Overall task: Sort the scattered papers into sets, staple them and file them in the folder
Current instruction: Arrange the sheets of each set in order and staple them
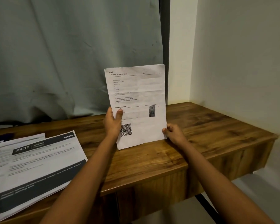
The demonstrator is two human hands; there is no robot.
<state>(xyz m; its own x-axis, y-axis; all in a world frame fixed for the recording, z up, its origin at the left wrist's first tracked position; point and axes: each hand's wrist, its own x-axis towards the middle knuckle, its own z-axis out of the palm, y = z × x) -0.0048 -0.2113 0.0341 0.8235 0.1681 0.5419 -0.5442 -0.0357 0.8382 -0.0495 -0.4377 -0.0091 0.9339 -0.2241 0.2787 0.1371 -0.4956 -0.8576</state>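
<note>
White sheets point(139, 97) stand on edge on the counter point(208, 126), gripped at each side by the left hand point(113, 123) and right hand point(174, 132), seemingly being squared into a set; stapling should follow.

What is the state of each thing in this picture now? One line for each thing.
held papers: upright, printed side toward the camera, lower edge at the table top.
left hand: grips the papers' left edge, thumb on the front.
right hand: pinches the lower right corner.
flat papers: lie overlapped on the table at the left.
curtain: hangs closed behind the table.
</note>
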